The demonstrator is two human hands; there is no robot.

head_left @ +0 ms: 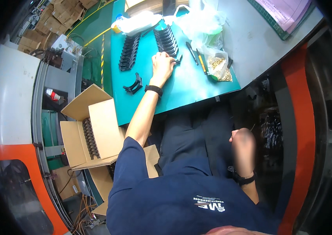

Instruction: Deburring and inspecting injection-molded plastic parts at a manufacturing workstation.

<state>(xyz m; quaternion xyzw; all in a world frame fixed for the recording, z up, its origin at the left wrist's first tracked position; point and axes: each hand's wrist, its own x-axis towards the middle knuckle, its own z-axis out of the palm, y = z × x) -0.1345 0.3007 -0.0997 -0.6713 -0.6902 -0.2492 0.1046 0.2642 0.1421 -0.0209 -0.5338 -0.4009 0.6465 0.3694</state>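
My left hand (162,65) reaches over the teal-topped table (191,88), fingers closed around a black curved plastic part (179,60) at the near end of a row. That row of similar black parts (166,40) runs away from me, and a second row (130,53) lies to its left. Nearer to me on the left, a few loose black curved parts (134,84) rest together. My right hand (243,141) is low beside my right thigh, off the table. It is blurred, with its fingers curled in; whatever they hold is hidden.
Right of the rows lie a black pen-like tool (191,53), a yellow-and-black cutter (202,62) and a clear bag of small brass-coloured pieces (218,66). An open cardboard box (74,143) holding dark parts stands left of my arm. Orange-edged machinery (299,117) rises at right.
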